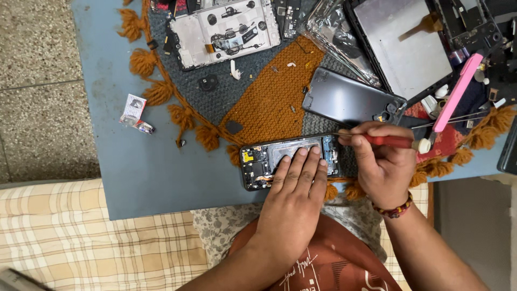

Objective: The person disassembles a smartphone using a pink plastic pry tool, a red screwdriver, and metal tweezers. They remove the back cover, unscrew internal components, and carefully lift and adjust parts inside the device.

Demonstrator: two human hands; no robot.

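Note:
An opened phone with its insides showing lies at the near edge of a round woven mat. My left hand lies flat on it, fingers together, pressing it down. My right hand grips a red-handled screwdriver held sideways, its thin tip touching the phone's upper right corner. Just beyond the phone lies its dark grey back cover.
A blue table carries the mat. At the back are a white phone frame, a clear case, a tablet-like panel and a pink tool. A small torn wrapper lies left. A checked cloth covers the near left.

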